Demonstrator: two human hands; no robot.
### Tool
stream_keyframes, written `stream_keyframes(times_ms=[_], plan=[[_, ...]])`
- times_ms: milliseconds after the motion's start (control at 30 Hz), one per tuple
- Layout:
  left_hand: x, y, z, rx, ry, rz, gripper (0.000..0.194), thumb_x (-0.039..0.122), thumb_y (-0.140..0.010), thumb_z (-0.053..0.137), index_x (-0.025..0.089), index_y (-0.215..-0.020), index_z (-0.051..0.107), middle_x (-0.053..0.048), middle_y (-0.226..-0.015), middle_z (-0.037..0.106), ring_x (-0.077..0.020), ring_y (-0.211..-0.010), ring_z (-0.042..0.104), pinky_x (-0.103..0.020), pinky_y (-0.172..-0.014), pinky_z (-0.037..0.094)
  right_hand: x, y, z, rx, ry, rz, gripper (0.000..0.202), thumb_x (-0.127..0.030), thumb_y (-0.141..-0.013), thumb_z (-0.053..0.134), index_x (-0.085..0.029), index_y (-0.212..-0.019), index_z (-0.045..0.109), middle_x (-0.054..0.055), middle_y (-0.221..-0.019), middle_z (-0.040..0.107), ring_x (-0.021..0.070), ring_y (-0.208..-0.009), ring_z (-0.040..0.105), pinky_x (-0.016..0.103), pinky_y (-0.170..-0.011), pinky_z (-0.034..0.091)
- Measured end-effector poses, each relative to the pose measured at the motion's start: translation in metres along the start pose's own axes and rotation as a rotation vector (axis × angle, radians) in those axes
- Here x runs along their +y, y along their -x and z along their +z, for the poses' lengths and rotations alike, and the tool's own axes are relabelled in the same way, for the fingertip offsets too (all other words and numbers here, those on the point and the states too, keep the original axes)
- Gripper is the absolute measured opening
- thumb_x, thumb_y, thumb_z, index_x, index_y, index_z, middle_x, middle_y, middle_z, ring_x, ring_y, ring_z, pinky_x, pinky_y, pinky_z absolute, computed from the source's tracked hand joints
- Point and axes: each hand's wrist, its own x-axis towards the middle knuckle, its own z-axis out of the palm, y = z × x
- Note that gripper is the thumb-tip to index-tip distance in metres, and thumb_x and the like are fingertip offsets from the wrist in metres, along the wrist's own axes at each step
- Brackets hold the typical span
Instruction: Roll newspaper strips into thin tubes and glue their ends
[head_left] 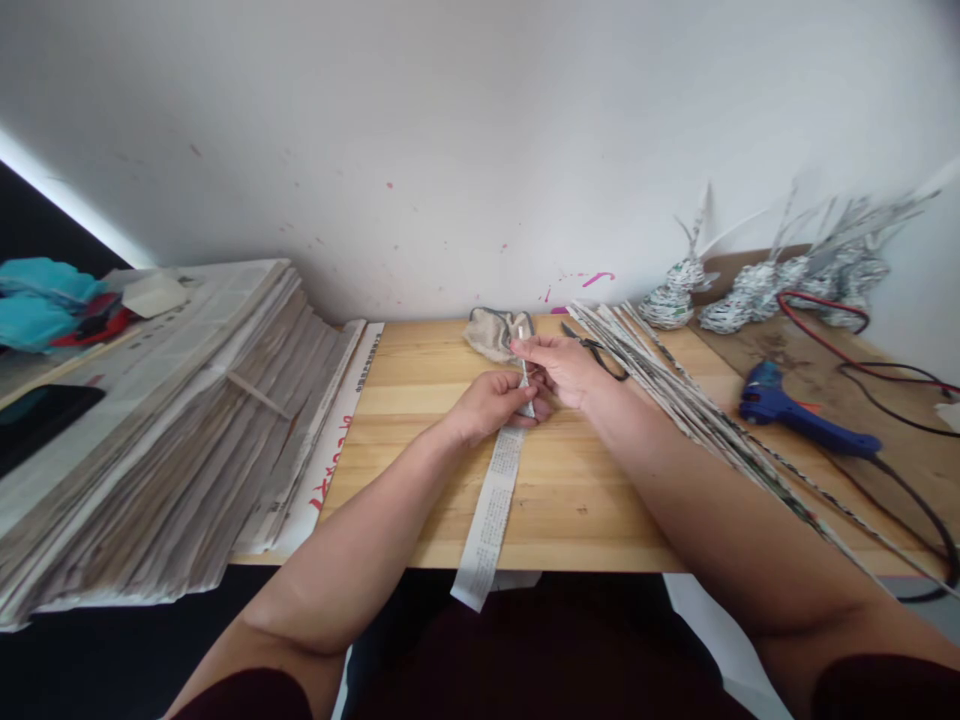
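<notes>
A long printed newspaper strip (491, 505) runs from my hands down over the front edge of the wooden table (600, 500). Its upper end is narrow and rolled, between my fingers. My left hand (491, 402) is closed on the strip where the flat part meets the rolled part. Just above and to the right, my right hand (559, 368) pinches the rolled tip, which points up. Behind my hands lies a crumpled beige cloth (489, 335). Black-handled scissors (596, 350) rest beside my right hand, partly hidden by it.
Rolled paper sticks (675, 405) lie under my right forearm. A blue glue gun (806, 415) with a cable is at right, before woven paper figures (671, 295). Stacked newspapers (217, 430) fill the left, holding a phone (45, 420) and a blue item (45, 300).
</notes>
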Motion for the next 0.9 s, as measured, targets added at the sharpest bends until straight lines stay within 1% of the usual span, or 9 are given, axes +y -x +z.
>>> stream_keyframes(times_ms=[67,167,233,367,500,600,667,800,900], plan=[[-0.0002,0.0002,-0.0003,-0.012,0.012,-0.008,0.040,0.045,-0.075,0.075,0.009,-0.093,0.069,-0.011,-0.084,0.072,-0.0171,-0.080,0.068,-0.030,-0.074,0.055,-0.0004,0.0005,-0.0006,-0.005,0.008,0.005,0.041,-0.042,-0.059,0.087,-0.017,-0.065,0.055,-0.007,-0.047,0.048,0.0048,-0.035,0.038,0.018,-0.031,0.026],[0.0002,0.0008,-0.0012,-0.019,0.026,-0.020,0.041,0.045,-0.077,0.073,0.009,-0.096,0.069,-0.012,-0.086,0.073,-0.0178,-0.081,0.069,-0.030,-0.074,0.055,-0.0009,0.0010,-0.0053,-0.146,0.048,0.024,0.036,-0.047,-0.069,0.080,-0.015,-0.076,0.064,-0.003,-0.052,0.054,0.0073,-0.039,0.046,0.019,-0.034,0.033],[0.0005,0.0010,-0.0013,-0.006,0.036,-0.025,0.039,0.043,-0.078,0.073,0.010,-0.097,0.068,-0.013,-0.087,0.073,-0.0178,-0.081,0.070,-0.031,-0.074,0.056,-0.0010,0.0009,-0.0079,-0.213,0.069,0.043,0.033,-0.044,-0.072,0.078,-0.014,-0.082,0.067,-0.002,-0.055,0.057,0.0092,-0.042,0.050,0.020,-0.036,0.038],[0.0003,0.0006,0.0000,0.003,0.028,-0.032,0.035,0.039,-0.076,0.076,0.009,-0.093,0.068,-0.012,-0.085,0.073,-0.0173,-0.078,0.069,-0.031,-0.074,0.056,-0.0009,0.0006,-0.0057,-0.114,0.056,0.051,0.032,-0.036,-0.065,0.084,-0.015,-0.073,0.062,-0.004,-0.049,0.053,0.0073,-0.037,0.044,0.019,-0.031,0.032],[0.0005,0.0005,-0.0005,-0.014,0.023,-0.036,0.037,0.041,-0.076,0.076,0.009,-0.092,0.069,-0.013,-0.084,0.073,-0.0176,-0.077,0.070,-0.030,-0.072,0.056,-0.0016,0.0021,-0.0031,-0.062,0.044,0.026,0.040,-0.041,-0.060,0.087,-0.016,-0.066,0.056,-0.006,-0.047,0.050,0.0058,-0.035,0.041,0.018,-0.030,0.028],[0.0016,0.0008,-0.0022,-0.016,0.049,-0.039,0.038,0.041,-0.077,0.075,0.009,-0.096,0.068,-0.013,-0.086,0.074,-0.0183,-0.079,0.070,-0.031,-0.073,0.056,-0.0018,0.0034,-0.0062,-0.215,0.055,0.062,0.040,-0.051,-0.068,0.079,-0.015,-0.078,0.063,-0.004,-0.050,0.053,0.0084,-0.037,0.045,0.020,-0.032,0.034],[0.0021,0.0009,-0.0029,-0.010,0.059,-0.037,0.037,0.040,-0.078,0.074,0.009,-0.097,0.068,-0.013,-0.087,0.074,-0.0184,-0.080,0.070,-0.032,-0.074,0.057,-0.0013,0.0030,-0.0080,-0.287,0.061,0.087,0.038,-0.049,-0.071,0.077,-0.015,-0.084,0.066,-0.003,-0.050,0.055,0.0098,-0.037,0.046,0.022,-0.033,0.035],[0.0013,0.0010,-0.0028,-0.027,0.048,-0.045,0.036,0.040,-0.077,0.075,0.010,-0.096,0.068,-0.013,-0.087,0.074,-0.0171,-0.080,0.070,-0.031,-0.075,0.056,-0.0007,-0.0001,-0.0066,-0.127,0.036,0.045,0.031,-0.036,-0.067,0.083,-0.014,-0.076,0.064,-0.005,-0.048,0.050,0.0066,-0.036,0.042,0.019,-0.032,0.030],[0.0009,0.0013,-0.0026,-0.041,0.038,-0.049,0.035,0.039,-0.077,0.075,0.009,-0.094,0.069,-0.012,-0.086,0.074,-0.0168,-0.080,0.070,-0.029,-0.073,0.056,-0.0017,-0.0006,-0.0059,-0.042,0.023,0.006,0.035,-0.038,-0.063,0.085,-0.016,-0.069,0.059,-0.006,-0.049,0.049,0.0052,-0.036,0.040,0.018,-0.032,0.028]])
